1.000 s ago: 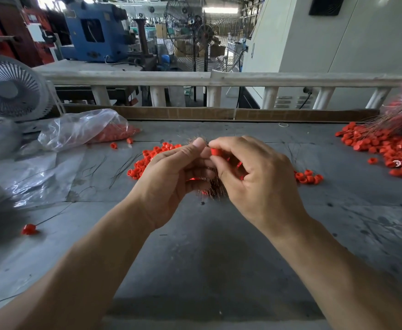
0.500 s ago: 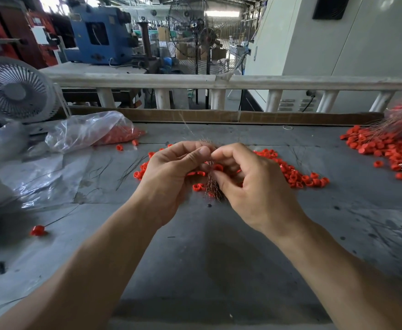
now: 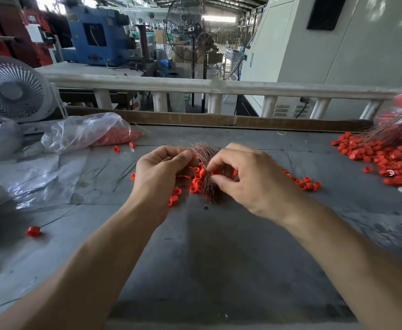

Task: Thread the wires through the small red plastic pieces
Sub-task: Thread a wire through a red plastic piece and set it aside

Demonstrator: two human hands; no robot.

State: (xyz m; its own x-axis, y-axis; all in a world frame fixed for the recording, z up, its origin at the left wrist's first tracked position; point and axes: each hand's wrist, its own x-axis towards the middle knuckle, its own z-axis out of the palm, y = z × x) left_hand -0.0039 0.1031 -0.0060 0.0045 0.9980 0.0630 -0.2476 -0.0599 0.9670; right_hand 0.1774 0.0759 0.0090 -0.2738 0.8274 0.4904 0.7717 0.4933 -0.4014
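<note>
Both hands work close together over the grey, dusty workbench (image 3: 219,258). The left hand (image 3: 158,175) has its fingers curled around the top of a thick bundle of thin coppery-brown wires (image 3: 208,172), which stands nearly upright between the two hands. The right hand (image 3: 250,179) pinches at the bundle's side with thumb and forefinger; a small red plastic ring piece may be in that pinch, but it's too small to tell. A loose heap of small red plastic ring pieces (image 3: 196,183) lies just beneath the hands, a bigger pile (image 3: 383,160) far right, and a clear plastic bag (image 3: 85,132) of them back left.
</note>
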